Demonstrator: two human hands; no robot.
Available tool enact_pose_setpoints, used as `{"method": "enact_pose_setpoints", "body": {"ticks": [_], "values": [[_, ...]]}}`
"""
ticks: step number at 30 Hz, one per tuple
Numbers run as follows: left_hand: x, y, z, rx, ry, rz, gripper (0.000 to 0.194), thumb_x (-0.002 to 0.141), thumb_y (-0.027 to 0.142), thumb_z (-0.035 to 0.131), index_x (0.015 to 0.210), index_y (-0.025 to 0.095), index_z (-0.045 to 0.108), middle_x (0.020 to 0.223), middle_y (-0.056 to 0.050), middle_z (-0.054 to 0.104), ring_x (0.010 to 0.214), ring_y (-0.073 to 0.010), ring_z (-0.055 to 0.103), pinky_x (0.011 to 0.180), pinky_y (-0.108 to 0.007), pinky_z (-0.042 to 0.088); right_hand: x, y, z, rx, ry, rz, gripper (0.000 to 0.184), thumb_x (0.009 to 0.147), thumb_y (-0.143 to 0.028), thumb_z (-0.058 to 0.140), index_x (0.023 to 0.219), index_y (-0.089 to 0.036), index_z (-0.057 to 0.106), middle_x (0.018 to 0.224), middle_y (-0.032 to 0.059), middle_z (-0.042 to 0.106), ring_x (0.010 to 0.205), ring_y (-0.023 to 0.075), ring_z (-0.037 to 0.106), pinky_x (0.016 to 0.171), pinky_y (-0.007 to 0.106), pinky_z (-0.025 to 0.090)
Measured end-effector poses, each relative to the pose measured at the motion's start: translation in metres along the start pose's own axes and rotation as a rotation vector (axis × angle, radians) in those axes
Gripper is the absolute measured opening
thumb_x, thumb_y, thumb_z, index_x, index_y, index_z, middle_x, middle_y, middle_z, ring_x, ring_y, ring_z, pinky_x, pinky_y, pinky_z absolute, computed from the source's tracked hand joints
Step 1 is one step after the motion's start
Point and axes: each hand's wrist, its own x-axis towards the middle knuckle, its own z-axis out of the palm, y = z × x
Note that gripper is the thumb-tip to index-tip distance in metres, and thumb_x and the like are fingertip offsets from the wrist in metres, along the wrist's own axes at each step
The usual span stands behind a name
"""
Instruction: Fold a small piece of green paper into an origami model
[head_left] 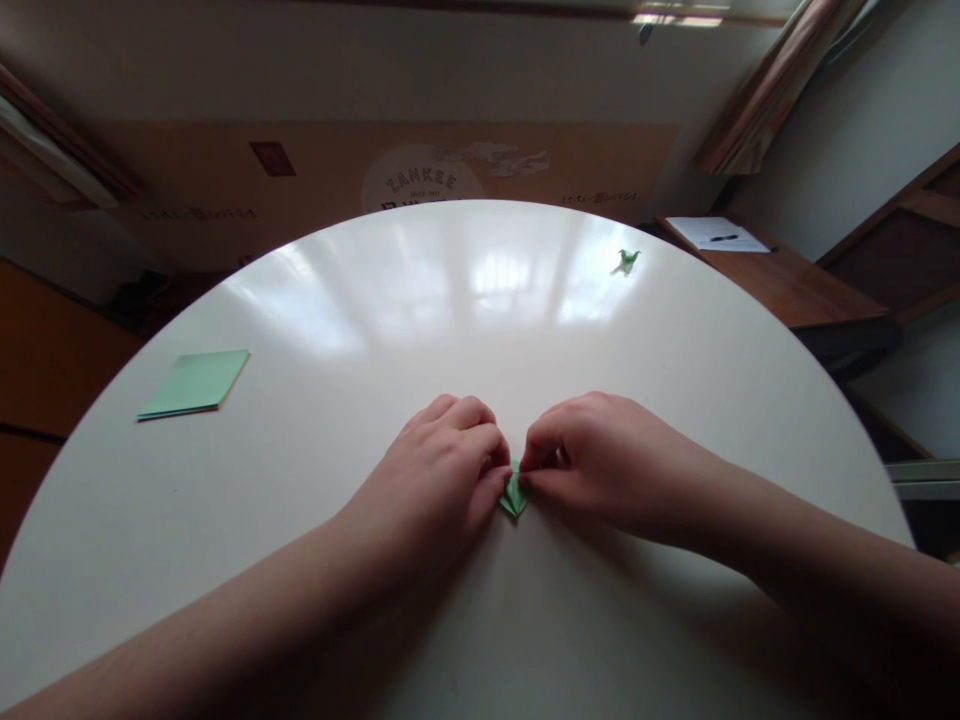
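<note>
A small green piece of folded origami paper [514, 499] lies at the middle of the white round table, its pointed end toward me. My left hand [450, 460] pinches its left side between thumb and fingers. From the right, my right hand [592, 455] closes thumb and index finger on the other side. The fingers of both hands hide much of the paper's upper part. Creases run down toward the visible tip.
A stack of square paper [196, 383], light green on top, rests on the table [315, 450] at left. Far right on it stands a small green folded paper figure [628, 260]. Beyond the right edge, a wooden surface holds white sheets [712, 232] and a dark pen [724, 238].
</note>
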Motion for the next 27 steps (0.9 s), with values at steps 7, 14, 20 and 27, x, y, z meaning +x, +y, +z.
{"method": "enact_pose_setpoints", "body": {"ticks": [7,14,20,27], "values": [[0.003,-0.001,0.000,-0.025,0.013,-0.035,0.013,0.088,0.019,0.056,0.080,0.019,0.067,0.096,-0.006,0.063,0.094,-0.0237,0.055,0.087,-0.041,0.047,0.000,0.001,-0.001,0.006,-0.006,0.009,0.015,0.077,-0.019,0.064,0.069,-0.024,0.075,0.067,-0.0023,0.072,0.063,0.0139,0.060,0.058,0.026,0.037],[0.000,-0.004,0.002,-0.030,0.057,-0.047,0.005,0.084,0.021,0.060,0.081,0.022,0.064,0.100,-0.005,0.063,0.100,-0.0249,0.054,0.089,-0.041,0.047,0.000,0.003,-0.001,0.022,0.007,-0.028,0.015,0.077,-0.017,0.064,0.071,-0.024,0.076,0.069,-0.0022,0.072,0.064,0.0145,0.061,0.059,0.027,0.037],[-0.002,-0.007,0.006,0.000,0.095,-0.065,0.006,0.083,0.024,0.061,0.086,0.022,0.056,0.110,-0.007,0.061,0.108,-0.0282,0.052,0.092,-0.047,0.045,0.000,0.004,0.000,0.048,0.028,-0.052,0.016,0.078,-0.015,0.065,0.077,-0.026,0.077,0.074,-0.0027,0.072,0.068,0.0142,0.061,0.062,0.026,0.038],[-0.004,-0.009,0.008,0.056,0.163,-0.029,0.012,0.084,0.027,0.062,0.087,0.022,0.052,0.122,-0.010,0.058,0.118,-0.0311,0.050,0.094,-0.048,0.044,0.000,0.007,0.001,0.114,0.011,-0.119,0.026,0.082,-0.013,0.065,0.090,-0.032,0.081,0.086,-0.0027,0.073,0.074,0.0139,0.063,0.066,0.026,0.041]]}}
